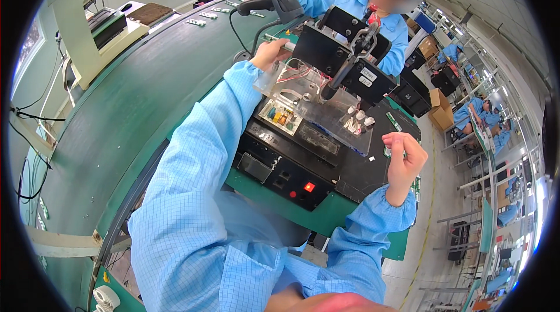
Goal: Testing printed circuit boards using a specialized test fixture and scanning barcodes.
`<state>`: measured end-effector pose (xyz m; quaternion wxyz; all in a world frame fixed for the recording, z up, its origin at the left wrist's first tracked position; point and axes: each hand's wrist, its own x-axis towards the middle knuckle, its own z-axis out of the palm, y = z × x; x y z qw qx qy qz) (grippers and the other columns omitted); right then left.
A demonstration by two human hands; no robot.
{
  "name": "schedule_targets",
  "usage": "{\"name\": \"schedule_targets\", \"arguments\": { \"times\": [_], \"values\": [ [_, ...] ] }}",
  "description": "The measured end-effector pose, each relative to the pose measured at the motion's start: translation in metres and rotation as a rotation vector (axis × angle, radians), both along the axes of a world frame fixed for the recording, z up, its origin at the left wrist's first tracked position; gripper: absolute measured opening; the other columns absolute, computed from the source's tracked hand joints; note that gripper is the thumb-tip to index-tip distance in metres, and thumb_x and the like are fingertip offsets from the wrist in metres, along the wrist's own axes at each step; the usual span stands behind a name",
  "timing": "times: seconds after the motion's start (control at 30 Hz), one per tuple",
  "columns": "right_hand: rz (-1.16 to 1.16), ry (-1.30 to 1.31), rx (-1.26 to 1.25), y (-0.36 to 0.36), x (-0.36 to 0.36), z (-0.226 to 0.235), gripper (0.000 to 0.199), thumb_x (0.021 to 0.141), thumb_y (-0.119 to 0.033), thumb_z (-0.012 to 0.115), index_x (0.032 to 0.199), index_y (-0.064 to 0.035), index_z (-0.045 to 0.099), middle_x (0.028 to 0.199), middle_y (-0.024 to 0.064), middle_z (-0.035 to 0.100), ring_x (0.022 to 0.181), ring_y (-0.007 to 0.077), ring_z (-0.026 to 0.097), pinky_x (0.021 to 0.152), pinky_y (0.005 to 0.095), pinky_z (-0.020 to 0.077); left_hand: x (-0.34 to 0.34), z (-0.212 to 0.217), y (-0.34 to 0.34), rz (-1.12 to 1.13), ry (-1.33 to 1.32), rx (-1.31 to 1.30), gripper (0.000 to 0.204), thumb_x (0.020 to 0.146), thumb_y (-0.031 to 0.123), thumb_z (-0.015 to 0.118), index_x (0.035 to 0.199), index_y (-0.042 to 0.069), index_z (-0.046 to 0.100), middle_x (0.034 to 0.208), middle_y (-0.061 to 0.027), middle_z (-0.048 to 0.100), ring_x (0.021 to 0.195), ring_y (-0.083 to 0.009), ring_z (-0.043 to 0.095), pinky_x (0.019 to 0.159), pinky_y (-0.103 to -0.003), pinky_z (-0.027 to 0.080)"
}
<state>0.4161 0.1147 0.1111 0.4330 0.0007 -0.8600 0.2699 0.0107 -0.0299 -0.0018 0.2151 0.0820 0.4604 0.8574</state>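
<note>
My left hand (271, 54) reaches to the left side of a test fixture, its fingers curled at a pale part beside the black block (322, 49). What they grip there is hidden. Under the fixture's metal toggle clamp (364, 38) sits a clear plastic plate (332, 116) with wires and white parts on it. Below the plate a circuit board (281, 116) with yellow and green components lies on the black base box (280, 166). To the right of the fixture, my right hand (405, 160) is raised in a loose fist, thumb uppermost, with nothing showing in it.
A red lit switch (309, 186) is on the box's front. A handheld scanner (286, 4) stands behind on its stand. Small boards (196, 22) lie along the green bench (116, 131) at left. Across the bench is a co-worker in blue (335, 0). A cardboard box (441, 111) stands right.
</note>
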Motion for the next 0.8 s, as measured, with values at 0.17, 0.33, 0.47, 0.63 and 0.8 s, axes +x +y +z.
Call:
{"name": "schedule_targets", "arguments": {
  "times": [0.17, 0.33, 0.47, 0.63, 0.8],
  "values": [
    [-0.007, -0.004, 0.001, 0.001, 0.000, 0.000, 0.025, 0.097, -0.004, 0.056, 0.080, 0.0088, 0.070, 0.081, 0.0132, 0.073, 0.070, 0.0145, 0.064, 0.064, 0.0267, 0.0506, -0.012, 0.006, 0.018, -0.043, -0.046, 0.209, 0.024, 0.102, 0.015, 0.060, 0.116, -0.005, 0.064, 0.111, -0.0166, 0.072, 0.099, -0.0268, 0.072, 0.090, -0.039, 0.059],
    [-0.003, -0.003, 0.003, 0.002, -0.001, 0.000, 0.025, 0.097, -0.003, 0.056, 0.080, 0.0089, 0.070, 0.081, 0.0130, 0.073, 0.069, 0.0143, 0.064, 0.063, 0.0267, 0.0504, -0.006, 0.003, 0.015, -0.151, 0.064, 0.222, 0.023, 0.103, 0.020, 0.060, 0.111, 0.001, 0.069, 0.099, -0.0106, 0.074, 0.086, -0.0208, 0.071, 0.081, -0.035, 0.060],
    [-0.001, -0.008, -0.009, 0.002, -0.001, 0.000, 0.025, 0.097, -0.004, 0.057, 0.080, 0.0089, 0.070, 0.080, 0.0130, 0.073, 0.069, 0.0143, 0.064, 0.063, 0.0267, 0.0503, 0.003, 0.005, 0.009, -0.155, 0.043, 0.226, 0.023, 0.103, 0.023, 0.061, 0.107, 0.003, 0.071, 0.095, -0.0076, 0.074, 0.079, -0.0173, 0.070, 0.073, -0.033, 0.061],
    [0.006, 0.001, -0.011, 0.002, -0.001, -0.001, 0.025, 0.098, -0.004, 0.057, 0.080, 0.0088, 0.070, 0.080, 0.0130, 0.073, 0.069, 0.0143, 0.064, 0.063, 0.0268, 0.0504, 0.004, 0.007, -0.001, -0.170, 0.028, 0.125, 0.018, 0.100, 0.018, 0.064, 0.105, 0.001, 0.069, 0.098, -0.0109, 0.074, 0.086, -0.0208, 0.071, 0.081, -0.035, 0.059],
    [-0.005, 0.007, 0.007, 0.001, 0.001, 0.002, 0.026, 0.097, -0.005, 0.057, 0.080, 0.0087, 0.070, 0.080, 0.0131, 0.073, 0.069, 0.0143, 0.064, 0.063, 0.0268, 0.0505, 0.002, -0.008, -0.037, -0.245, -0.035, 0.080, 0.018, 0.093, 0.010, 0.068, 0.107, -0.002, 0.065, 0.101, -0.0125, 0.071, 0.093, -0.0243, 0.070, 0.086, -0.039, 0.057]
  ]
}}
